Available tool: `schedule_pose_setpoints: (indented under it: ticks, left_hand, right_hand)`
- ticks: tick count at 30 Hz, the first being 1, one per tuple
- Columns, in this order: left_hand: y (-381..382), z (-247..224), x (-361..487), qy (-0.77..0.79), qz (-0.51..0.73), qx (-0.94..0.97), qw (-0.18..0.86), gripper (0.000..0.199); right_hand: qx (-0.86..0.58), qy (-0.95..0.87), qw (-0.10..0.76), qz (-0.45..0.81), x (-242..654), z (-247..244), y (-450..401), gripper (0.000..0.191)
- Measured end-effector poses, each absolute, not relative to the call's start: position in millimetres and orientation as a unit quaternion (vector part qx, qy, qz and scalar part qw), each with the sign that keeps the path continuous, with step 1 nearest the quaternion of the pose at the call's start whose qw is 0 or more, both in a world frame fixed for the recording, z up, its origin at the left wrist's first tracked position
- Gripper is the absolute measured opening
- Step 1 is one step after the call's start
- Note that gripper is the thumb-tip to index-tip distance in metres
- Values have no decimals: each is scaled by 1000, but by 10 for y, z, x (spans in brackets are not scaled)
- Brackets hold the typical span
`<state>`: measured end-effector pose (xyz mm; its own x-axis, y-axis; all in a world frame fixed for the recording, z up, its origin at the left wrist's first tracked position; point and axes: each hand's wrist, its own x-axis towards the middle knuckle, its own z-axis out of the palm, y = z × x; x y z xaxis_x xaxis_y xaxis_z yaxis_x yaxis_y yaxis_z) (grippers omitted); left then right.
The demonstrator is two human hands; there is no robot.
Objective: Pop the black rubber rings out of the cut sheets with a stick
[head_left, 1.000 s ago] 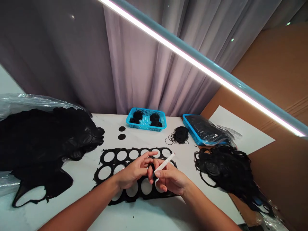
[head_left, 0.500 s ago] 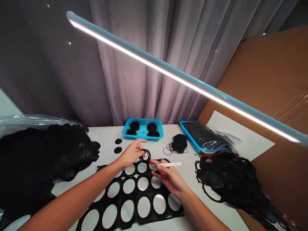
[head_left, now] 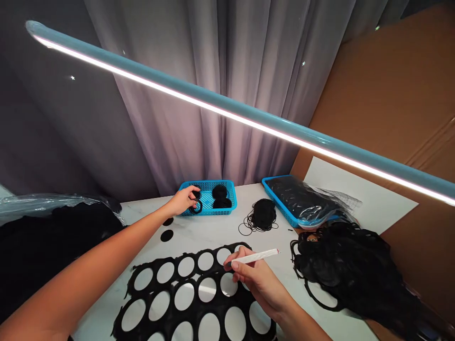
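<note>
**Left hand.** I read the left hand (head_left: 183,200) as closed over the near-left corner of the blue plastic basket (head_left: 208,183), fingers curled around a thin black ring (head_left: 196,207) that sits just under the fingertips, at or inside the basket. Beside it in the basket lie stacked black discs (head_left: 220,192).

**Right hand.** The right hand (head_left: 258,284) is partly closed in a pen grip on a slim white pen (head_left: 256,255), above the right edge of the black perforated sheet (head_left: 167,286).

**Sheet.** This thin, matte sheet lies flat on the white marble table (head_left: 213,232), its rows of oval cut-outs showing the table beneath, and its edges are slightly ragged.

**Surroundings.** Two loose black discs (head_left: 166,235) lie left of the sheet. A tangle of black rings (head_left: 263,214) sits beside a second blue basket (head_left: 280,208) holding a bagged black stack. A heap of black cut-out scrap (head_left: 348,265) lies to the right.
</note>
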<state>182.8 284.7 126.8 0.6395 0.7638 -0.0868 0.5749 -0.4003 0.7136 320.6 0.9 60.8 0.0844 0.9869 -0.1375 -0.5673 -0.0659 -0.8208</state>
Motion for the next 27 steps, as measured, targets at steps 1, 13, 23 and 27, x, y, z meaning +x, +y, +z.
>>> schedule_pose_setpoints:
  ticks: [1, 13, 23, 27]
  left_hand:
    - [2933, 1299, 1821, 411, 129, 835, 341, 33]
    - [3632, 1186, 1882, 456, 25, 847, 274, 34]
    - [3608, 840, 1836, 454, 82, 868, 186, 32]
    - [3564, 834, 1832, 455, 127, 862, 182, 34]
  right_hand:
    - [-387, -278, 623, 621, 3205, 616, -1, 28]
    - [-410, -290, 610, 613, 3230, 622, -23, 32]
    - [-406, -280, 619, 611, 3252, 627, -12, 34]
    - [-446, -299, 652, 535, 3394, 670, -11, 28]
